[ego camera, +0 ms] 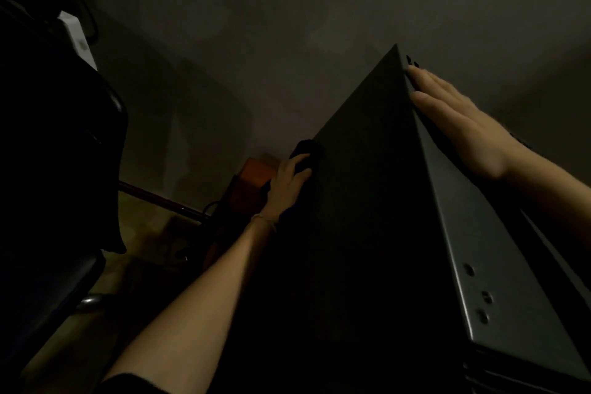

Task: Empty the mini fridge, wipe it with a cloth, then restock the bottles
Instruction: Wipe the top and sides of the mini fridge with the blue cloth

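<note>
dim room, view straight down over a dark matte metal mini fridge cabinet (367, 217), boxy, closed side toward the lens.

left hand (289, 184) low on the cabinet's left face, fingers curled round a dark soft cloth (305, 150), cloth pressed against the panel near its far edge. thin string band at the wrist.

right hand (460, 125) flat on the grey top panel (473, 249), fingers straight and together, tips near the far corner, holding nothing.

no bottles in view; interior not visible.

judged: wiping step, outside faces. cloth limp and light, bunches easily, best kept wadded in the palm. cabinet rigid and heavy, smooth painted metal likely slick; brace from the top edge as now. screw heads on the top panel could snag the cloth.

dark chair (64, 169) at left, orange box (257, 174) on the floor beyond.
</note>
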